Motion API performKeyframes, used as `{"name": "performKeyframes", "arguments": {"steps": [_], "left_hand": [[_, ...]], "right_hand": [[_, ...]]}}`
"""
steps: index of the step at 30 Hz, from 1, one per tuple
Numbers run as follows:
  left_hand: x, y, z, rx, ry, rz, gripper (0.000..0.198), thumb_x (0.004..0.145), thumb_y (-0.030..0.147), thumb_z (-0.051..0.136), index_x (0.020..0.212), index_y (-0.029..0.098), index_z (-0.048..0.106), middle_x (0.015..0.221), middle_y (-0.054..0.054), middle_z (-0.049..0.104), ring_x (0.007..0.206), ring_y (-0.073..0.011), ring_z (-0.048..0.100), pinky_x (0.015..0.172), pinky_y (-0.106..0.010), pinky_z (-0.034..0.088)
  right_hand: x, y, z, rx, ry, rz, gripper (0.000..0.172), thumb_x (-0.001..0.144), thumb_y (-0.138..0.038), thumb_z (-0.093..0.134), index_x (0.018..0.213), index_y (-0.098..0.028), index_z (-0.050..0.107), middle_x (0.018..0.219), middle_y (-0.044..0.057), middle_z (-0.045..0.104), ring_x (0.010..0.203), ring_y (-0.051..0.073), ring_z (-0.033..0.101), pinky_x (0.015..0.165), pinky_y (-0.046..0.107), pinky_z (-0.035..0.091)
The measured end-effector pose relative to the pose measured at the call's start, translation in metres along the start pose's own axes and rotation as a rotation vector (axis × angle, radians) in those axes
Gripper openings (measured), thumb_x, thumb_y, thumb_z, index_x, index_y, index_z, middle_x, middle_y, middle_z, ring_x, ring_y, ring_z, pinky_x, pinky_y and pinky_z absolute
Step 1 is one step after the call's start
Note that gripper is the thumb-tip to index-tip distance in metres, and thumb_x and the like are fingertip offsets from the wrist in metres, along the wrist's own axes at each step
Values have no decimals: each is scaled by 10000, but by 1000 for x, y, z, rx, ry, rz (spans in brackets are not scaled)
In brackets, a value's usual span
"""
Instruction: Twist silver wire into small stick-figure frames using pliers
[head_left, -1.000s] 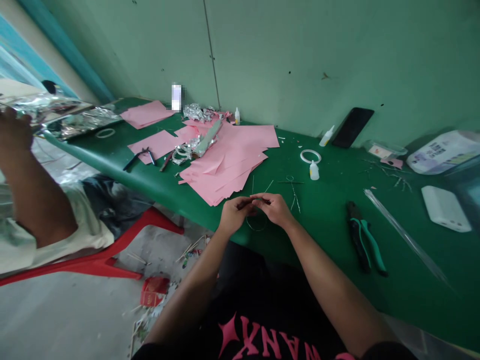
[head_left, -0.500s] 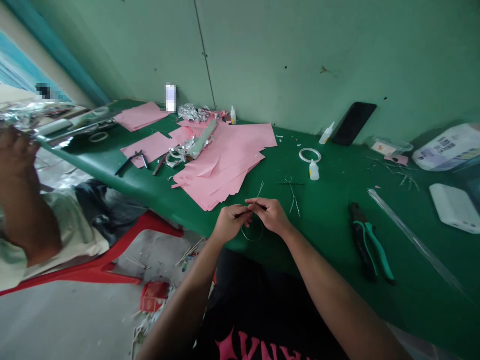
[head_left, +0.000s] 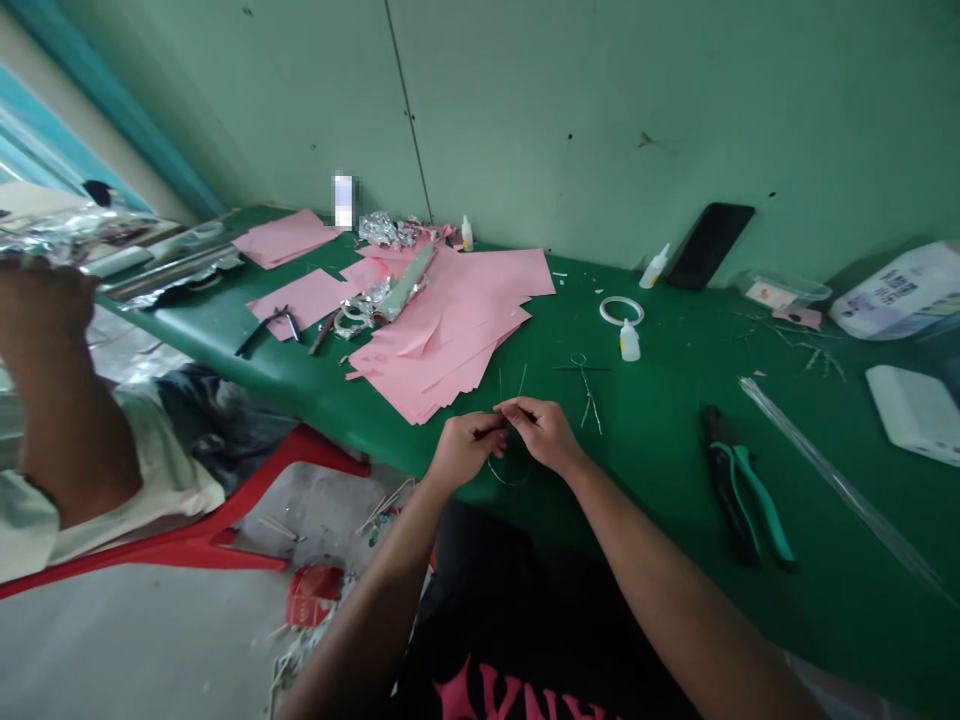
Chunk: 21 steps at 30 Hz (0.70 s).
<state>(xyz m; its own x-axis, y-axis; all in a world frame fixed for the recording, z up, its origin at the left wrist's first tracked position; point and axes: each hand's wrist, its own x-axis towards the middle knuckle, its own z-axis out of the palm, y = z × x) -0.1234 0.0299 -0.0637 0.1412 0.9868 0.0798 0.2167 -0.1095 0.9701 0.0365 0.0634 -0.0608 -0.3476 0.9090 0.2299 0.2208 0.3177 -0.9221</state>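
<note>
My left hand and my right hand meet fingertip to fingertip over the near edge of the green table. Both are closed on one thin wire, which bends in a loop below the fingers. Its two ends stick up above them, apart from each other. Just right of my hands lies a small twisted wire figure with a round loop on top and a crossing piece. Pink paper sheets are spread beyond my hands.
Green-handled pliers and a bundle of straight wires lie at right. Farther back are a tape ring, a glue bottle and a black phone. At left, a person's arm is beside a red chair.
The wire ends above my fingers now stand farther apart. My hands have hardly moved. The person's arm at left has shifted slightly to the right.
</note>
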Motion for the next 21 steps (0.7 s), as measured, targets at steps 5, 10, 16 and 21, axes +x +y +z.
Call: {"name": "performKeyframes", "arguments": {"steps": [5,10,16,21], "left_hand": [[0,-4,2,-59,38,-42,172,755,247,681,889,149,725,672,-20,676,537,-143,651,542,-259,542],[-1,-5,4,-122,62,-95,215,733,271,709,897,132,718,663,-28,692,544,-149,663,542,-273,569],[-1,-5,4,-167,82,-132,200,720,268,731,862,129,713,675,-36,703,578,-162,684,577,-293,598],[0,-6,4,-194,99,-146,204,715,273,736,850,125,699,703,-41,704,601,-171,693,587,-307,608]], "right_hand": [[-2,-2,-1,-31,15,-4,345,944,-431,472,889,-197,720,842,65,746,845,210,693,732,288,502],[-4,-4,-1,-93,47,-1,378,941,-465,463,813,-188,686,737,49,706,696,180,647,632,261,450],[-5,-4,-1,-156,73,12,425,933,-517,452,721,-191,623,549,-4,559,514,138,502,531,257,348],[-6,-4,-2,-149,46,5,394,927,-502,468,738,-194,624,549,-13,538,514,134,488,522,254,341]]}}
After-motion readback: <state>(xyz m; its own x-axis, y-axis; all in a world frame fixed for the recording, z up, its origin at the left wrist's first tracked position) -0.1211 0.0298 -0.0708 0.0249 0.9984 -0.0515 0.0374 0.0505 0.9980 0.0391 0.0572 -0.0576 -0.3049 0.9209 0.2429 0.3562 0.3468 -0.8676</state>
